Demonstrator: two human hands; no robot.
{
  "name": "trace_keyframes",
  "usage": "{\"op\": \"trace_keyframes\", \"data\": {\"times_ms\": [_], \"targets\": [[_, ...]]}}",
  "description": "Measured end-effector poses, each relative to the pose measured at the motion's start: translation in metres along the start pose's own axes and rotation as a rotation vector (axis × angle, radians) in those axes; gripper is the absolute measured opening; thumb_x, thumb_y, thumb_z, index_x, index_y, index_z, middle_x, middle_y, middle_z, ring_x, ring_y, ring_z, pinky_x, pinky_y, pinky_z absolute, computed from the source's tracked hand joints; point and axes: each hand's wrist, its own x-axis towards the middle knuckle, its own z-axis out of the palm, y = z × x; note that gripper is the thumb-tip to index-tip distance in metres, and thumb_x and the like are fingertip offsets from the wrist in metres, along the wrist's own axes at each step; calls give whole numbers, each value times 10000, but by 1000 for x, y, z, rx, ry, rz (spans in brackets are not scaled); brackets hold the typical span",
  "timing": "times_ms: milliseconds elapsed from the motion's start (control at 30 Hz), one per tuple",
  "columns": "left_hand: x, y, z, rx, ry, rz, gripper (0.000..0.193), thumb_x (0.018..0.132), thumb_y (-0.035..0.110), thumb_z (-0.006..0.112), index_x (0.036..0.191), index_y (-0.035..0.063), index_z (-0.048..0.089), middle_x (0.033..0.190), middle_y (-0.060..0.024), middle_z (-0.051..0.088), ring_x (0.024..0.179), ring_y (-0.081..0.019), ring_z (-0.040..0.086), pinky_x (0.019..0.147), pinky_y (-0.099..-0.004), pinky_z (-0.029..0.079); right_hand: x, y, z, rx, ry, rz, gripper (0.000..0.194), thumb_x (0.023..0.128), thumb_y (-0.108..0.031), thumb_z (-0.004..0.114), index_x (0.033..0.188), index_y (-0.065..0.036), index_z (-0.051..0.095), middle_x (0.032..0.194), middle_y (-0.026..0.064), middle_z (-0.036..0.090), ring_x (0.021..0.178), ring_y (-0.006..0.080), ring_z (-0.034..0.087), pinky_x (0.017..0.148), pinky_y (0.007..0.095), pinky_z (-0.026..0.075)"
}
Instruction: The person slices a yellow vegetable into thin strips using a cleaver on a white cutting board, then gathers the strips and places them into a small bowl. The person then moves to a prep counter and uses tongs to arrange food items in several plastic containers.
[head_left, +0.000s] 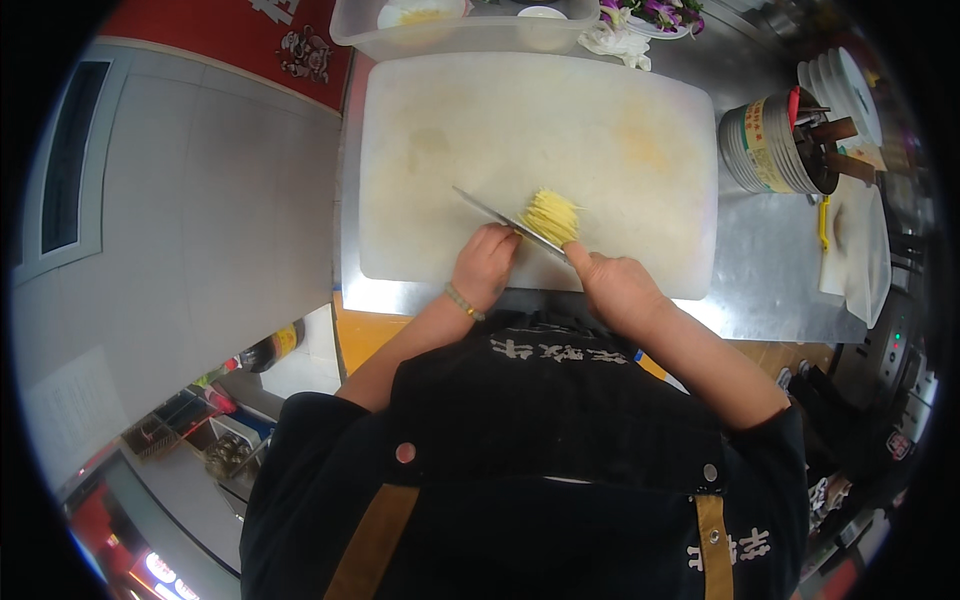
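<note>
My right hand (616, 289) is closed around the handle of a kitchen knife (487, 208), whose blade slants up to the left over a white cutting board (465, 97). Against the blade's right side lies a small heap of thin yellow strips (553, 216), perhaps ginger or potato. My left hand (486, 259) has its fingers bent together at the blade's left side, near the board's front edge. A bit of yellow shows at its fingertips; most of what lies under them is hidden by the fingers and blade.
A clear plastic tub (465, 34) with bowls stands behind the board, beside purple flowers (664, 15) and a crumpled white cloth (616, 43). On the steel counter (757, 255) at right are a metal pot (757, 146) of wooden-handled tools, stacked plates (844, 90) and a plastic container (870, 255).
</note>
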Motion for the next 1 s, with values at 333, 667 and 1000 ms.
{"op": "trace_keyframes", "data": {"times_ms": [333,667,1000], "targets": [[-1,-1,1,-24,-18,-13,284,676,-42,630,954,14,625,975,-101,601,922,-294,576,772,-365,503,5,-5,11,2,50,-8,341,749,6,544,1062,-32,413,811,211,615,711,392,621,620,448,509],[15,23,-31,-271,-47,-496,165,876,62,567,1023,7,619,1077,-94,587,898,-213,568,761,-319,477,-22,23,-11,945,127,223,246,921,-120,507,1148,-34,469,847,120,620,554,218,564,520,335,478],[70,36,-50,-2091,-132,-1009,813,911,626,375,1441,23,253,1488,-144,296,1369,-314,273,1135,-471,194,-15,23,17,1661,-32,-121,275,912,-191,561,1149,-70,496,730,6,516,517,75,445,447,216,365]]}}
